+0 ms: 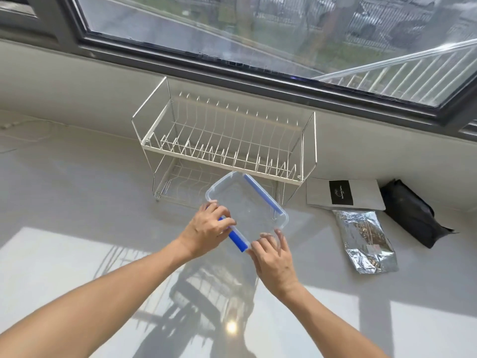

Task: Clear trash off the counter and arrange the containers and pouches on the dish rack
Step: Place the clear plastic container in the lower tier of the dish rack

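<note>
A clear plastic container [245, 205] with blue side clips is held over the counter, just in front of the lower tier of the white two-tier wire dish rack [224, 140]. My left hand [206, 229] grips its left edge over a blue clip. My right hand [273, 257] holds its near right corner. The rack's two tiers hold nothing. To the right of the rack lie a white pouch with a black label [343, 193], a silver foil pouch [366, 241] and a black pouch [410, 213].
The pale counter [77, 202] runs back to a low wall under a large dark-framed window [258, 68]. A thin white cable [25, 125] lies at the far left. Sunlit patches and rack-like shadows cover the near counter.
</note>
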